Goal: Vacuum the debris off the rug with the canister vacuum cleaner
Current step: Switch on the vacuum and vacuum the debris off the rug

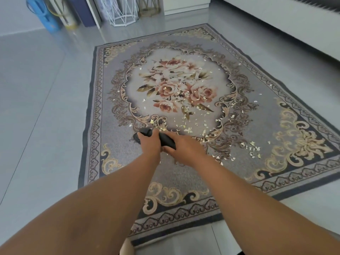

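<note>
Debris (185, 111) is lying scattered across the rug (117, 144) — pale flakes strewn over the floral centre and trailing out toward the right-hand border, with the thickest patch sitting just beyond the hands. Both arms are reaching forward and both hands are gripping a dark vacuum handle (161, 138). The left hand (149, 144) is wrapping round its far end, fingers curled over the top; the right hand (181, 150) is clasping the nearer end from the side, fingers closed underneath. The handle is hovering over the near edge of the medallion, tilted across the view. The wand, the floor head and the canister itself are not showing, hidden behind the hands or out of view, so whether the nozzle is touching the pile cannot be told.

By the look of it, the sweeping is only getting started: flakes are lying nearly everywhere. The next move is calling for a steady push forward into that dense patch right ahead, keeping the head flat on the pile, then working outward to the stragglers by the right border — light flakes like these may scatter if the head is swung fast.
</note>
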Available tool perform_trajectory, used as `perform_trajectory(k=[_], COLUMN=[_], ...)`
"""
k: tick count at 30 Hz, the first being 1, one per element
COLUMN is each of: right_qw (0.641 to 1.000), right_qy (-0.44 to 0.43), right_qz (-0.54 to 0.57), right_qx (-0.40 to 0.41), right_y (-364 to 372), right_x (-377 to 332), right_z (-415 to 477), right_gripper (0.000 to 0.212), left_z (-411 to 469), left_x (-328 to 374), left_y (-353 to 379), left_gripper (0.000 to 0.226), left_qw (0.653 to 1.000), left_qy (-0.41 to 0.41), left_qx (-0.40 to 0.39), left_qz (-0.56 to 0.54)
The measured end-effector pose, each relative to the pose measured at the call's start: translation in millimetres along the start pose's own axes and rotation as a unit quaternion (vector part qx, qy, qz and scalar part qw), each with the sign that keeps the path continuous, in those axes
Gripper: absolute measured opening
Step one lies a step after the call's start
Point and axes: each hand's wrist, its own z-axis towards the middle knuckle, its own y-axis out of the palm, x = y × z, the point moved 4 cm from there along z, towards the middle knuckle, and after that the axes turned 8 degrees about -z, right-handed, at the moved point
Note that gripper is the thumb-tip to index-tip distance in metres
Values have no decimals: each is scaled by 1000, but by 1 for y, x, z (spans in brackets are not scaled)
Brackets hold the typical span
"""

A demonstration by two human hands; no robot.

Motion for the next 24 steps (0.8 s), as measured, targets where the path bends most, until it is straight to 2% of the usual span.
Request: perform_trajectory(k=[3,7,11,15,20,24], right_qw=[1000,996,993,996,993,996], right_qy=[11,39,58,36,-3,8], right_qz=[9,-18,-13,5,3,-21], right_qx=[-17,-73,-98,-86,-114,-89], right_y=[-3,-12,-17,-17,0,-1], right_x=[14,43,63,64,37,33], right_z=[-6,-30,-50,-55,-52,-54], right_gripper=[56,55,47,47,42,39], left_z=[-15,-53,-77,-86,-83,-81], left_x=[-3,-17,-34,-40,-45,-41], left_y=[9,27,45,43,10,10], left_gripper=[76,94,95,93,91,95], left_qw=[1000,998,995,997,999,999], left_qy=[-10,-18,-24,-21,-24,-34], left_qx=[-14,-50,-75,-53,-3,-32], left_qz=[5,32,66,59,37,24])
